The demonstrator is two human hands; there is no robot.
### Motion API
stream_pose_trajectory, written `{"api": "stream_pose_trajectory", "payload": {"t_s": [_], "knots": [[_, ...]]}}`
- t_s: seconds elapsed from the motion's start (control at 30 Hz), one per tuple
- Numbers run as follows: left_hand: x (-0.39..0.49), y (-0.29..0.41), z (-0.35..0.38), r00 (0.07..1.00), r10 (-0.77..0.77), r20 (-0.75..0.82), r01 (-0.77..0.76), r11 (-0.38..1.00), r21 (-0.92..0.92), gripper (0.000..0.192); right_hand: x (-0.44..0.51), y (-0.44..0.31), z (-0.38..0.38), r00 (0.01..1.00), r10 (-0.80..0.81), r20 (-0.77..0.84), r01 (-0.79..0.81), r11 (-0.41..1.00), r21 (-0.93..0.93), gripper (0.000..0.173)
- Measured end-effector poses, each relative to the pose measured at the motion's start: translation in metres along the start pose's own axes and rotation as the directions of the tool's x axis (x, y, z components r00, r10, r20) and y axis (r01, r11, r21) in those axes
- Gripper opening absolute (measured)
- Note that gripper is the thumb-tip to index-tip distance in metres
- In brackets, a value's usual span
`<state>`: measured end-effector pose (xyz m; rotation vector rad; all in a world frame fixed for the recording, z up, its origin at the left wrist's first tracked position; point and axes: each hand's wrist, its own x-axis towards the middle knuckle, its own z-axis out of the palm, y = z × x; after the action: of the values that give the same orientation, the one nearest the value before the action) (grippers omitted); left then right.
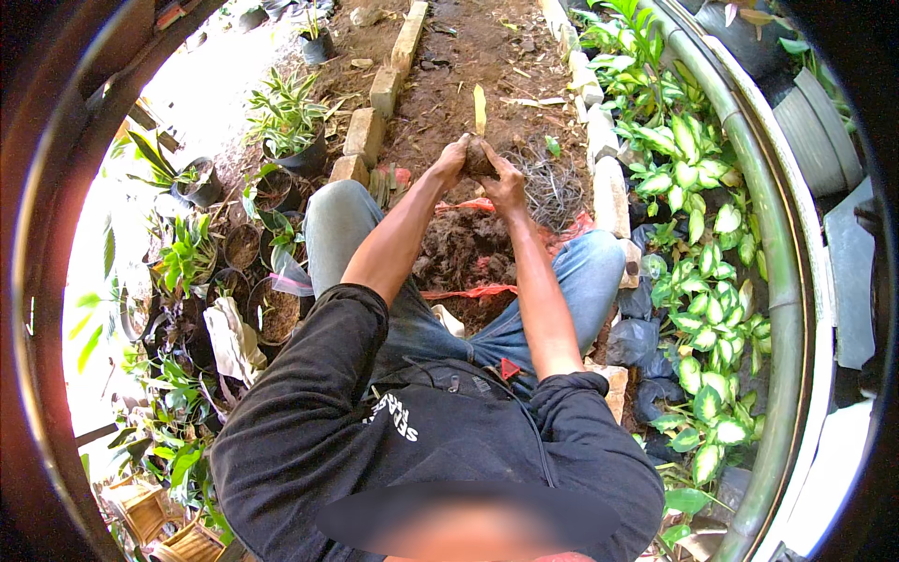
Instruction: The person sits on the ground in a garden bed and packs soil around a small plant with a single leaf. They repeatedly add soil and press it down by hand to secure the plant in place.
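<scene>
My left hand [453, 160] and my right hand [507, 184] grip a small dark brown ball [479, 158] from both sides, out in front of my knees. It looks like a clump of fibre or soil. A pale yellow-green leaf [480, 109] stands up at its far side and seems to come out of it. Below my wrists, between my bent legs, dark brown fibrous material [467, 242] lies heaped on an opened red plastic bag [484, 290]. Just right of my right hand is a tangle of thin grey strands [551, 184].
Block edgings [364, 135] [609, 193] flank the soil path [484, 42]. Potted plants [288, 123] crowd the left. Variegated leafy plants [709, 281] in black bags grow at right, beside a bamboo pole [779, 281]. A clear plastic bag [291, 276] lies by my left knee.
</scene>
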<state>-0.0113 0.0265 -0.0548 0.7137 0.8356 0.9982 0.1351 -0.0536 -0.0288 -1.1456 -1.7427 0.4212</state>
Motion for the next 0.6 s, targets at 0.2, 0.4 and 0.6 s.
{"api": "stream_pose_trajectory", "payload": {"t_s": [0.2, 0.4, 0.6], "knots": [[-0.003, 0.014, 0.002, 0.984, -0.064, 0.167, 0.099, 0.973, -0.209, 0.046, 0.012, -0.013, -0.016, 0.993, 0.092, 0.071, -0.103, 0.978, 0.183, 0.076], [0.003, 0.002, -0.003, 0.986, 0.000, 0.164, 0.042, 0.967, -0.251, 0.052, 0.009, -0.011, -0.010, 0.983, 0.130, 0.130, -0.149, 0.977, 0.153, 0.068], [0.008, -0.008, -0.006, 0.995, 0.003, 0.095, 0.016, 0.979, -0.203, 0.049, 0.003, -0.006, -0.002, 0.989, 0.138, 0.046, -0.138, 0.990, 0.003, 0.067]]}}
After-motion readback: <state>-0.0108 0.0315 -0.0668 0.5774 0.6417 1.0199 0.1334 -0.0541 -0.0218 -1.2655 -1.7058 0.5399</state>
